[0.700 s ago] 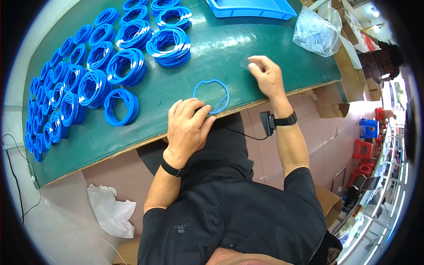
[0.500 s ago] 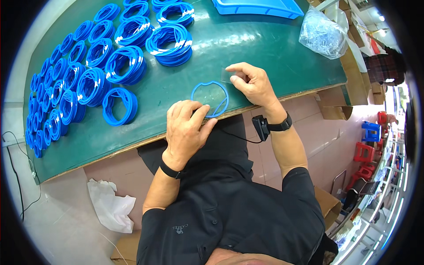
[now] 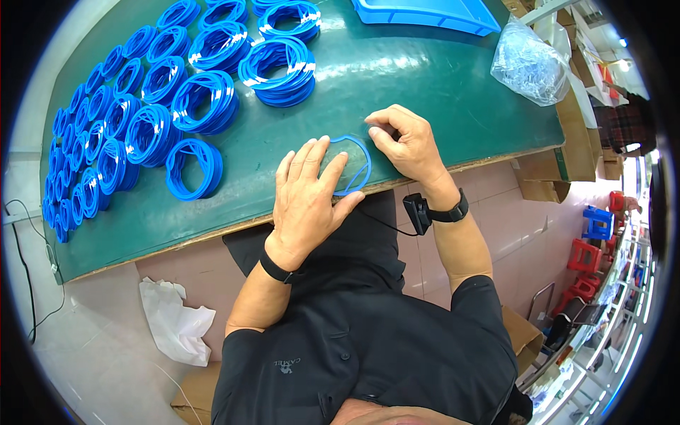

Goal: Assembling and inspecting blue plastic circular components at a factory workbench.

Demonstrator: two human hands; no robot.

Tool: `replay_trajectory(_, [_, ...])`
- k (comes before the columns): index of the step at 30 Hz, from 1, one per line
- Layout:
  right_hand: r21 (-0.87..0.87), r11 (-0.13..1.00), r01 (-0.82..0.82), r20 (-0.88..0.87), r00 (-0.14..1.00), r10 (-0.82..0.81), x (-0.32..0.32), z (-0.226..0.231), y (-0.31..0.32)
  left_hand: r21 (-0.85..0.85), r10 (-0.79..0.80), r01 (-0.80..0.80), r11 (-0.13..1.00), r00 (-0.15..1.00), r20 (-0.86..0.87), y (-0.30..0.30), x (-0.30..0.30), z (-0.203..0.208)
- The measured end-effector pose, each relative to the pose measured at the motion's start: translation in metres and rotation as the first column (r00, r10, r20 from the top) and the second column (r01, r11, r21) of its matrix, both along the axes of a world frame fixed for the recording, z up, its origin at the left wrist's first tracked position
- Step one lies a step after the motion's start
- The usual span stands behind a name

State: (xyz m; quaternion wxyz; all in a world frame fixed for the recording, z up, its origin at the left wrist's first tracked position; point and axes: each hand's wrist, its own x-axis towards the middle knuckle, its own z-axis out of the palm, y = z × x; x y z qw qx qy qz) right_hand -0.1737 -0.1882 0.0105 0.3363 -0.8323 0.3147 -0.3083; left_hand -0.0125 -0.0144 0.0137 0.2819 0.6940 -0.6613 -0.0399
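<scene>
A single thin blue ring (image 3: 369,161) lies on the green table near its front edge, with a short strand crossing its lower part. My left hand (image 3: 306,195) is open over the left side of this ring, fingers spread and hiding part of it. Just right of the ring, my right hand (image 3: 411,145) is closed, thumb and forefinger brought together. Whatever sits between those fingertips is too small to make out. To the left stands a bundle of blue rings (image 3: 212,170), the nearest of several such bundles.
Rows of blue ring bundles (image 3: 306,88) cover the table's left and far side. A blue plastic tray (image 3: 428,15) sits at the far edge, beside a see-through bag (image 3: 530,60) of small items. Cardboard boxes (image 3: 577,134) stand past the table's right end.
My left hand has moved up and slightly right, spreading its fingers over the ring. The small see-through sheet at my right fingertips no longer shows plainly. The view has shifted slightly.
</scene>
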Motion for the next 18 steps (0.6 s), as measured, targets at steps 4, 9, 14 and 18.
replay_trajectory(4, [0.072, 0.997, -0.022, 0.043, 0.999, 0.019, 0.0050, -0.0013, 0.0030, -0.006, -0.003, 0.003, 1.000, 1.000, -0.012, 0.0018, 0.0007, 0.0000])
replay_trajectory(9, [-0.013, 0.999, -0.049, -0.027, 0.998, 0.049, 0.0086, 0.0015, 0.0053, -0.016, -0.005, 0.004, 1.000, 1.000, -0.025, 0.0045, 0.0024, -0.0011])
replay_trajectory(14, [-0.024, 0.998, -0.058, 0.002, 0.998, 0.058, 0.0088, 0.0008, 0.0055, -0.021, -0.008, 0.007, 1.000, 1.000, -0.023, 0.0032, 0.0021, -0.0023])
replay_trajectory(18, [-0.072, 0.995, -0.062, -0.003, 0.998, 0.062, 0.0089, -0.0005, 0.0061, -0.023, -0.014, 0.013, 1.000, 1.000, -0.025, 0.0008, 0.0017, -0.0030])
